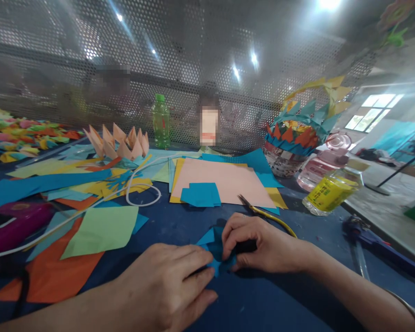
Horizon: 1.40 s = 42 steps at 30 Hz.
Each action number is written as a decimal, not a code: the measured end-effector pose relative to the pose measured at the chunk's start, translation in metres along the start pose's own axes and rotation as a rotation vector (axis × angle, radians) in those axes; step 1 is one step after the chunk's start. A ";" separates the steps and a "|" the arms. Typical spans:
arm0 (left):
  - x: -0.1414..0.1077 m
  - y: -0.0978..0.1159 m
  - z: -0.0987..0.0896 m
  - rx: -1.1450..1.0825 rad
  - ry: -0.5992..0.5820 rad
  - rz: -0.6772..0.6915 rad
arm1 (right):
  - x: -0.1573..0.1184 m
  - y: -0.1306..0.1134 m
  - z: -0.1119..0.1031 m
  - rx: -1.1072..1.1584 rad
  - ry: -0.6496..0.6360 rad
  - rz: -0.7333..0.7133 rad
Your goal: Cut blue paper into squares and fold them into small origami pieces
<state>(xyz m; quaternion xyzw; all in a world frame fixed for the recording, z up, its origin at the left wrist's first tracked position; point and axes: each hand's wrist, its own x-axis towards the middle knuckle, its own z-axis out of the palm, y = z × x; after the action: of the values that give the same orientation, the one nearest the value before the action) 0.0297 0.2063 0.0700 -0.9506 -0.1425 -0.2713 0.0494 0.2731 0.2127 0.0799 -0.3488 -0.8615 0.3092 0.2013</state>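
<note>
In the head view, my left hand lies, fingers together, at the left edge of the folded blue paper on the navy tabletop, my right hand curls at its right, any pinch unclear, and even pressure should keep creases crisp.

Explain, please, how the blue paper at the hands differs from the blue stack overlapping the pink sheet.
The blue paper appears folded; the blue stack lies flat. The left hand and right hand touch the blue paper; neither touches the blue stack. Both are blue.
</note>
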 end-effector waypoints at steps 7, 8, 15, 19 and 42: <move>0.001 0.001 0.001 -0.061 -0.037 0.015 | 0.001 0.005 0.005 0.043 0.114 0.111; 0.002 0.001 0.001 -0.062 -0.035 0.012 | 0.001 0.004 0.007 0.017 0.139 0.123; -0.001 0.002 0.002 -0.046 -0.027 -0.013 | 0.002 -0.001 0.016 -0.133 0.198 0.154; -0.002 0.002 0.003 -0.055 -0.037 -0.018 | 0.002 -0.001 0.020 -0.197 0.211 0.128; -0.001 0.002 0.003 -0.048 0.050 -0.008 | 0.000 -0.002 0.022 -0.258 0.198 0.125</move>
<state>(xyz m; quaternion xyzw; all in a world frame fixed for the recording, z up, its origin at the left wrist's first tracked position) 0.0312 0.2047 0.0672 -0.9438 -0.1386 -0.2985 0.0291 0.2601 0.2028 0.0648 -0.4535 -0.8466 0.1720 0.2191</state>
